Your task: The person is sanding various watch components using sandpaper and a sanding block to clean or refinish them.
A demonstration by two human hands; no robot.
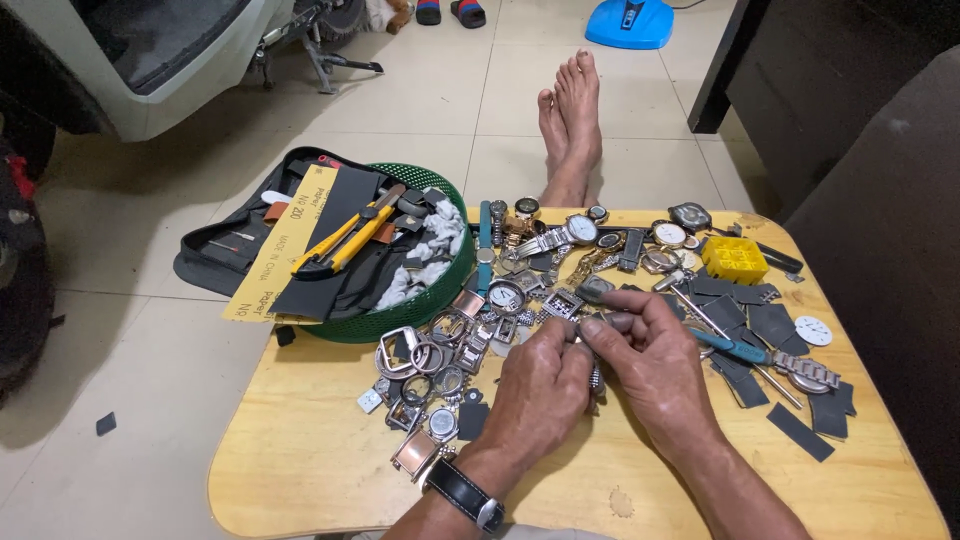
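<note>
My left hand and my right hand meet at the middle of a low wooden table. Together they pinch a small metal watch part with a bit of metal band hanging between them; most of it is hidden by my fingers. A black-strapped wristwatch sits on my left wrist. Just beyond my fingertips lies a heap of watch cases, bezels and bracelets. Several whole watches lie along the table's far edge.
A green basket with sandpaper sheets, a yellow utility knife and a rag overhangs the table's left corner. A yellow plastic block, dark sandpaper pieces, teal-handled pliers lie right. My bare feet stretch beyond the table.
</note>
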